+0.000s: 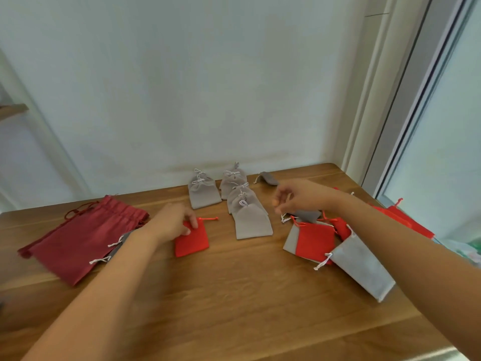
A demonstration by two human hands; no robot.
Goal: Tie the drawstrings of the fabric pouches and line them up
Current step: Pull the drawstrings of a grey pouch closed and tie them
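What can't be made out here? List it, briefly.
Head view:
- Right hand: motion-blurred; whether it pinches anything is unclear.
- Small red pouch: left hand covers its neck, so tied or untied is hidden.
- Left grey pouch: mostly under the left forearm.
- Red pouches at right: partly behind right forearm.

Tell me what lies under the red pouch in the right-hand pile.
Under the red pouch a grey pouch shows along its left edge; the rest is covered, as is anything else beneath.
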